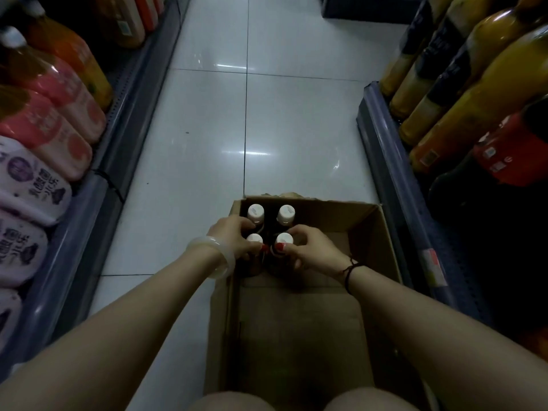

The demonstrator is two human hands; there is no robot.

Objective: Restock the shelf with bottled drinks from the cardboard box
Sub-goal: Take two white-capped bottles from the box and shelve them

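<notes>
An open cardboard box sits on the floor in front of me. Several dark bottles with white caps stand in its far left corner. My left hand is wrapped around the neck of the near left bottle. My right hand grips the near right bottle just under its cap. Two more bottles stand behind them, untouched. The rest of the box floor is bare.
A low shelf on the left holds pink, purple and orange bottles. A shelf on the right holds yellow juice bottles and a dark cola bottle. White tiled aisle floor runs ahead between them.
</notes>
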